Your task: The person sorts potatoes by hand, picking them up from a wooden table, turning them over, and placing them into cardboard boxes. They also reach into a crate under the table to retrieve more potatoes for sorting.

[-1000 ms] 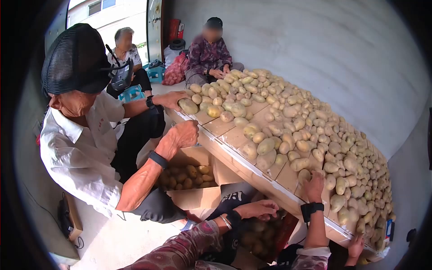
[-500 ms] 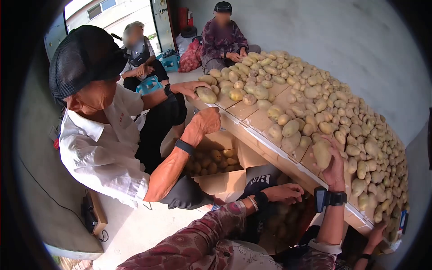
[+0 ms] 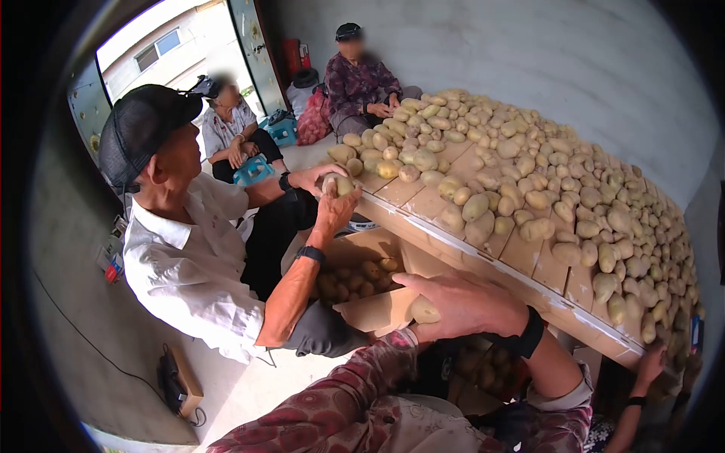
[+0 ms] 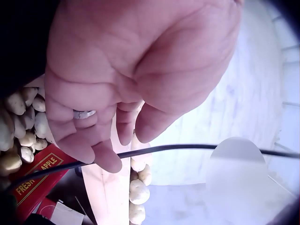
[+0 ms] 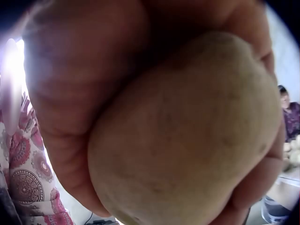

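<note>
My right hand grips a potato, held away from the table edge and above my left sleeve. In the right wrist view the potato fills the middle, with fingers and palm wrapped round it. My left hand wears a ring, and its fingers hang loosely bent with nothing in them. A dark cable passes by its fingertips in the left wrist view. In the head view my right hand covers it. A broad heap of potatoes lies over the cardboard-topped table.
A person in a white shirt sits at the left, both hands on a potato. Below them stands a cardboard box holding potatoes. Beneath the left hand is a red box. Two people sit farther back; another hand touches the table's right end.
My right hand has lifted a potato off the table and carried it left and toward me. The white-shirted person's second hand has come up to the potato at the table corner.
</note>
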Motion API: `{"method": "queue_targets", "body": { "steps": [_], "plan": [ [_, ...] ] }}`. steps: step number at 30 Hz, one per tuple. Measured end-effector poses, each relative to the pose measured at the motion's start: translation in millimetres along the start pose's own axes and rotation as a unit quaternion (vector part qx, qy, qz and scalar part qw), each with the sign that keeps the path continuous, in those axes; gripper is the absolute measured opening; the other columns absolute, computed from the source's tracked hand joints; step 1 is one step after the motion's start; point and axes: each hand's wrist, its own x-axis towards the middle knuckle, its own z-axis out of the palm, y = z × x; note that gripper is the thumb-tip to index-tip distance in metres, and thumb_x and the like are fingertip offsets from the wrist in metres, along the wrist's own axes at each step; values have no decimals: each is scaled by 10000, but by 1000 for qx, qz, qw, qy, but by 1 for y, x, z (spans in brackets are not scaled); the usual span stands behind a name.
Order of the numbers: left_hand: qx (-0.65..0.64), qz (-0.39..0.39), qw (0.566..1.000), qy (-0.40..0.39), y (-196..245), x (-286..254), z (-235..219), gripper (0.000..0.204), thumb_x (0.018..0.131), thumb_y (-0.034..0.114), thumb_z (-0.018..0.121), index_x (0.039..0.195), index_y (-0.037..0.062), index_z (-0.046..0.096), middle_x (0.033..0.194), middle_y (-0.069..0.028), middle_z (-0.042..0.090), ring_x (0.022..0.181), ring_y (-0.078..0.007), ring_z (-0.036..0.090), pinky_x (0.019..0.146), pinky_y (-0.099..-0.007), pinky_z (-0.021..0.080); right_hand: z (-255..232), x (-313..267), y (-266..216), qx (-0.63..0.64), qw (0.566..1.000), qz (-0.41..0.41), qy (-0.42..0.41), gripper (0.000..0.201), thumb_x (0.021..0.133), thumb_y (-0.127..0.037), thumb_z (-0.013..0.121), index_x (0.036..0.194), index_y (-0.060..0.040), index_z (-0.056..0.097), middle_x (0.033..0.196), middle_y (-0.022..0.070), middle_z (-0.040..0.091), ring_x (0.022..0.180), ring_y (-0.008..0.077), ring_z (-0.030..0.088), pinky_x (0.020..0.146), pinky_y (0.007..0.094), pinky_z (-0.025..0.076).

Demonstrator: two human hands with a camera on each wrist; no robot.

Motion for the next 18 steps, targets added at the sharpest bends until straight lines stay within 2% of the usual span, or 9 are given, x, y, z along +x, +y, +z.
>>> {"method": "queue_targets", "body": {
  "steps": [2,5,10,11,13,14,16,17,18],
  "plan": [
    [-5,1,1000,-2,-2,3,1,300,852,240,587,1115,128,497,950,-2,577,801,-83,519,706,-260,448,12,-29,18,8,993,-32,116,542,683,-219,643,1173,-31,509,859,217,629,787,370,611,706,426,480],
    [38,52,998,-11,-10,5,2,304,845,238,593,1112,129,497,937,-2,576,790,-86,520,695,-262,448,16,-69,26,31,990,-10,139,472,709,-242,641,1124,-43,540,885,208,628,800,369,602,724,405,484],
    [246,219,944,-19,-14,12,6,312,832,234,603,1108,131,498,916,-3,576,773,-90,522,677,-265,449,43,-110,56,186,963,-4,194,300,744,-122,611,1020,-12,573,883,115,645,787,251,636,730,330,493],
    [216,197,956,-24,-16,15,8,314,830,233,604,1107,131,498,912,-4,576,769,-91,522,673,-266,449,54,-116,70,278,932,23,233,237,763,-90,587,984,-7,572,856,92,634,781,208,627,730,313,492],
    [-71,-65,995,-28,-10,17,16,357,797,227,643,1109,128,501,926,3,569,756,-98,527,650,-260,437,75,-128,95,365,888,52,276,175,782,-57,563,948,-2,572,829,69,624,775,165,619,730,296,490],
    [-68,-67,995,-32,-1,18,23,357,797,227,643,1109,128,501,926,3,569,756,-98,527,650,-260,437,84,-133,107,428,841,82,321,126,806,-47,537,921,-7,568,824,67,613,768,155,612,722,291,493],
    [-163,-202,965,38,15,17,32,328,830,171,609,1141,121,521,993,26,561,773,-70,538,641,-207,424,104,-140,138,511,753,102,401,76,866,-36,479,883,-27,552,819,73,602,739,156,604,686,288,505],
    [-161,-203,965,36,15,18,34,328,830,171,609,1141,121,521,993,26,561,773,-70,538,641,-207,424,111,-144,149,510,753,102,404,76,866,-36,479,883,-27,552,819,73,602,739,156,604,686,288,505],
    [-140,-203,969,29,16,20,37,326,830,203,622,1130,121,522,980,23,571,766,-73,542,641,-209,426,116,-149,159,543,701,115,447,70,876,-54,483,884,-26,547,814,76,601,739,161,605,674,288,506]
  ]
}}
